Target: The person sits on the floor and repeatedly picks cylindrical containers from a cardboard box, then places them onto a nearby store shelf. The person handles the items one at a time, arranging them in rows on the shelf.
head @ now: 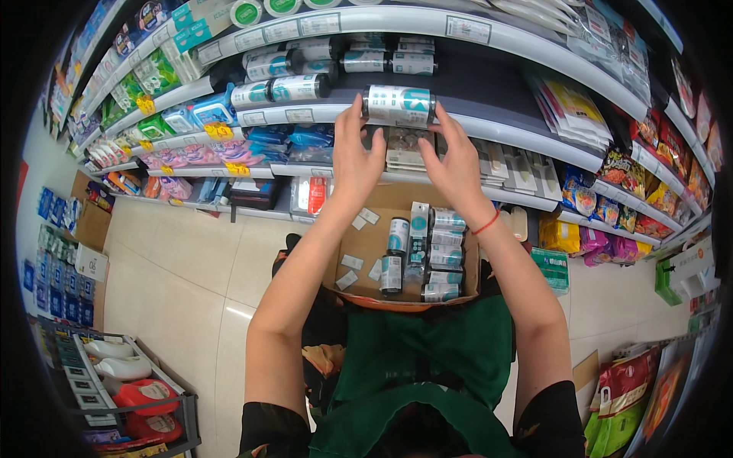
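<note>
Between my left hand [356, 150] and my right hand [456, 151] a black roll with a white and teal label [399, 105] lies sideways, gripped at its two ends by my fingers. It is at the front edge of a dark shelf [475, 109]. Similar rolls [298, 87] lie on that shelf to the left and farther back. Below my forearms, an open cardboard box [355, 286] on my lap holds several more rolls [445, 255], a tall narrow teal and white pack [418, 229] and small white labels [351, 262]. A red cord circles my right wrist.
Flat packs [567, 109] lie at the right of the same shelf, wipes packs [213, 109] at the left. Hanging packs [509, 163] fill the shelf below. A metal rack with bottles [123, 366] stands at lower left; bagged goods [624, 389] are at lower right.
</note>
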### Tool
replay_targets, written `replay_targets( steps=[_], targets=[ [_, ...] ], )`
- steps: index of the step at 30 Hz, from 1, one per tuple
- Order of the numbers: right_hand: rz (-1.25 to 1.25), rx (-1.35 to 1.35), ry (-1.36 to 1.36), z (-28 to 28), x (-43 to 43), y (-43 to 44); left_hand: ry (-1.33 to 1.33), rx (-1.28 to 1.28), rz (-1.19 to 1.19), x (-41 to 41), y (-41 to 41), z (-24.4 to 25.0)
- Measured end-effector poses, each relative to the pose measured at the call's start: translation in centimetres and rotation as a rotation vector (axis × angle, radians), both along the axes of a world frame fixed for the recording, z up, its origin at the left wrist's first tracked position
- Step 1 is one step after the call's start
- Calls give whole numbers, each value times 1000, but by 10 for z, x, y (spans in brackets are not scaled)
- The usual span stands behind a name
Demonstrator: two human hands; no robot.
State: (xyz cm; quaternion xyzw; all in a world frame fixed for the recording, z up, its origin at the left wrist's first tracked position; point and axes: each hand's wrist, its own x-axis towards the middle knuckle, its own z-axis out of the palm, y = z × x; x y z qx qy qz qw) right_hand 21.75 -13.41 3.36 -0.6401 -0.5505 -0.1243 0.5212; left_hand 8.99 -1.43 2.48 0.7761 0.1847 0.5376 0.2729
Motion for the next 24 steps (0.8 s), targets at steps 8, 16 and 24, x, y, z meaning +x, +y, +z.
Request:
replay_targets(
  steps=[8, 16, 24],
  targets=[
    [13, -24, -35, 12, 19, 56, 200, 120, 127, 12, 42, 16],
    [-13, -189, -3, 19, 34, 95, 349, 74, 143, 21, 79, 24],
    [17, -197, 17, 9, 47, 119, 485, 116, 224, 29, 98, 23]
  ],
)
